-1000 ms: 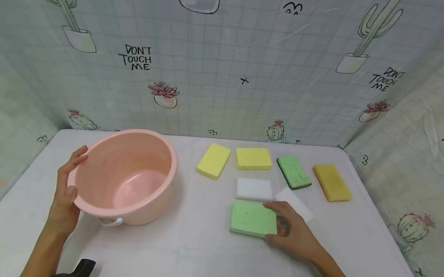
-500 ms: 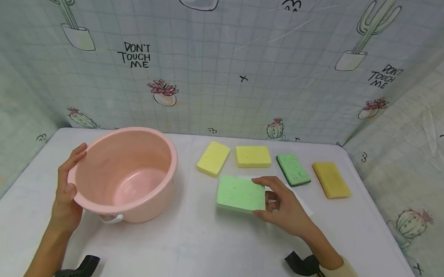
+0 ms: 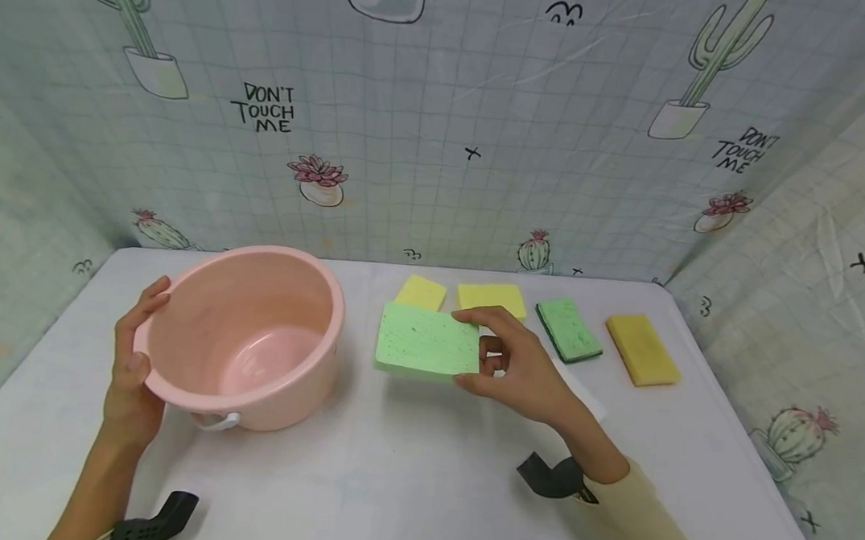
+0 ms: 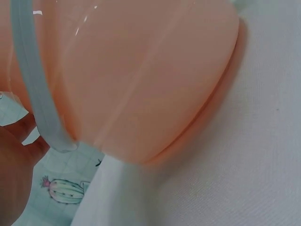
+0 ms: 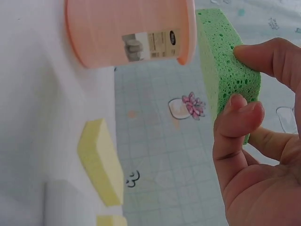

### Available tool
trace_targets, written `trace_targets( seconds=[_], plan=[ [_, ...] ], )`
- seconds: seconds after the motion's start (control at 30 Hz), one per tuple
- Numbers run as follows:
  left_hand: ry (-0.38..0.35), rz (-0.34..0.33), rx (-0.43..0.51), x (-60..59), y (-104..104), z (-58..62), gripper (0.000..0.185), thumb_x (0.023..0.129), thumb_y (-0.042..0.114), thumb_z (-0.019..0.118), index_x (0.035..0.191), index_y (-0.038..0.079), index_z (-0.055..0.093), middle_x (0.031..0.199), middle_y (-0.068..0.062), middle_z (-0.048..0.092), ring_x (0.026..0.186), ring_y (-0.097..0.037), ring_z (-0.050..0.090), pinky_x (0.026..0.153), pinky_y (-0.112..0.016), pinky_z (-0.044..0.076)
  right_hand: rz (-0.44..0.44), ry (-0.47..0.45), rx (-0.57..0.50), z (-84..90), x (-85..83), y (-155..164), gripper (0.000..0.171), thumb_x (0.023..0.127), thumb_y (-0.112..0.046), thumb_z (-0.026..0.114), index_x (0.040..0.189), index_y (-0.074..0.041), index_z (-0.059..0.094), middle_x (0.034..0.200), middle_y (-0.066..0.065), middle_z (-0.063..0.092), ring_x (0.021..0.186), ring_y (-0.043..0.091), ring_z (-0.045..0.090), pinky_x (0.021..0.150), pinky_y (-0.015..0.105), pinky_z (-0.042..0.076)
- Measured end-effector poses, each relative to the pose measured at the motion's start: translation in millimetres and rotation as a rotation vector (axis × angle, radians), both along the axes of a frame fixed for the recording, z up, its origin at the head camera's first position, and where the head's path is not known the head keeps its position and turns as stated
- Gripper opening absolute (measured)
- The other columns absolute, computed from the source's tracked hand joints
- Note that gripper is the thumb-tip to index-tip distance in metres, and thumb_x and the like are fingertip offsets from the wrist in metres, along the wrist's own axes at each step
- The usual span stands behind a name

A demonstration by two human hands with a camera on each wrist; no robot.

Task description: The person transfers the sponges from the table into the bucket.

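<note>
A pink plastic basin (image 3: 244, 338) stands on the white table (image 3: 394, 478) at the left. My left hand (image 3: 133, 362) grips its near-left rim, thumb inside; the left wrist view shows the basin wall (image 4: 141, 80) and its pale handle (image 4: 40, 94). My right hand (image 3: 518, 366) pinches a light green sponge (image 3: 427, 342) by its right end and holds it in the air just right of the basin. The right wrist view shows the green sponge (image 5: 223, 61) between thumb and fingers, with the basin (image 5: 129, 30) beyond.
A row of sponges lies at the back: two yellow ones (image 3: 420, 291) (image 3: 491, 297), a green scouring one (image 3: 567, 330), a darker yellow one (image 3: 642, 348). A white sponge (image 3: 586, 397) lies partly hidden behind my right hand. Patterned walls enclose the table.
My right hand lifted the green sponge off the table and carried it left and away, toward the basin. The left hand and basin stayed put.
</note>
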State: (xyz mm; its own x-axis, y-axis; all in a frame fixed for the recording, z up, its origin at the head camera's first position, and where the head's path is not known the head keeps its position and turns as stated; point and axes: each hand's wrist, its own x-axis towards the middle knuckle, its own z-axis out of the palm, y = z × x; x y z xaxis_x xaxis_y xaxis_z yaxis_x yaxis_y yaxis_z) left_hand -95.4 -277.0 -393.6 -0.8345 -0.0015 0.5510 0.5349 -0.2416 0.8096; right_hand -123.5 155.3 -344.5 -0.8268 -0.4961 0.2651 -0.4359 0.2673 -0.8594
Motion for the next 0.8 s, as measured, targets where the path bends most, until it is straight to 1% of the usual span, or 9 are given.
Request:
trace_targets(
  seconds=[0.13,0.27,0.47,0.6,0.67,0.8],
  plan=[
    [-0.011,0.005,0.011,0.0,-0.9,1.2,0.054,0.090,0.014,0.048,0.143,0.009,0.037,0.155,-0.010,0.012,0.134,-0.025,0.027,0.092,-0.023,0.046,0.023,0.023,-0.021,10.1,-5.2,-12.1,0.064,0.076,-0.005,0.079,0.134,-0.016,0.052,0.124,0.001,0.049,0.061,0.017,0.047,0.053,0.023,0.045],
    [0.010,-0.001,0.030,0.9,-3.5,0.4,0.053,0.090,0.013,0.047,0.142,0.008,0.038,0.154,-0.011,0.013,0.133,-0.024,0.027,0.092,-0.023,0.046,0.048,0.021,-0.035,21.1,-9.7,-26.0,0.064,0.076,-0.006,0.078,0.134,-0.015,0.052,0.122,0.002,0.049,0.060,0.018,0.048,0.054,0.023,0.045],
    [0.018,0.006,0.010,2.4,-4.0,-1.9,0.052,0.091,0.015,0.047,0.142,0.007,0.038,0.154,-0.011,0.012,0.134,-0.025,0.024,0.095,-0.021,0.044,0.076,0.000,-0.033,33.8,-15.0,-50.9,0.065,0.075,-0.006,0.079,0.134,-0.016,0.053,0.119,0.001,0.049,0.061,0.018,0.051,0.055,0.024,0.046],
    [0.036,0.005,-0.006,0.8,-3.0,-3.1,0.052,0.091,0.016,0.047,0.142,0.006,0.037,0.154,-0.013,0.011,0.135,-0.026,0.024,0.096,-0.021,0.043,0.081,-0.014,-0.020,42.9,-19.2,-68.8,0.065,0.075,-0.007,0.079,0.133,-0.018,0.053,0.121,-0.002,0.048,0.065,0.015,0.053,0.057,0.027,0.048],
    [0.039,0.004,-0.007,0.0,-2.1,-3.2,0.052,0.091,0.016,0.047,0.142,0.006,0.037,0.154,-0.013,0.011,0.134,-0.026,0.024,0.096,-0.021,0.043,0.088,-0.027,-0.016,47.2,-21.4,-77.1,0.064,0.075,-0.008,0.079,0.133,-0.018,0.054,0.121,-0.002,0.047,0.066,0.015,0.053,0.059,0.028,0.049],
    [0.012,0.022,-0.009,-0.6,0.1,-2.6,0.053,0.090,0.016,0.046,0.142,0.007,0.037,0.154,-0.012,0.012,0.134,-0.025,0.023,0.096,-0.020,0.042,0.103,-0.055,-0.009,54.3,-24.4,-91.9,0.063,0.075,-0.011,0.080,0.132,-0.017,0.054,0.120,-0.002,0.046,0.067,0.014,0.054,0.061,0.027,0.050]
  ],
)
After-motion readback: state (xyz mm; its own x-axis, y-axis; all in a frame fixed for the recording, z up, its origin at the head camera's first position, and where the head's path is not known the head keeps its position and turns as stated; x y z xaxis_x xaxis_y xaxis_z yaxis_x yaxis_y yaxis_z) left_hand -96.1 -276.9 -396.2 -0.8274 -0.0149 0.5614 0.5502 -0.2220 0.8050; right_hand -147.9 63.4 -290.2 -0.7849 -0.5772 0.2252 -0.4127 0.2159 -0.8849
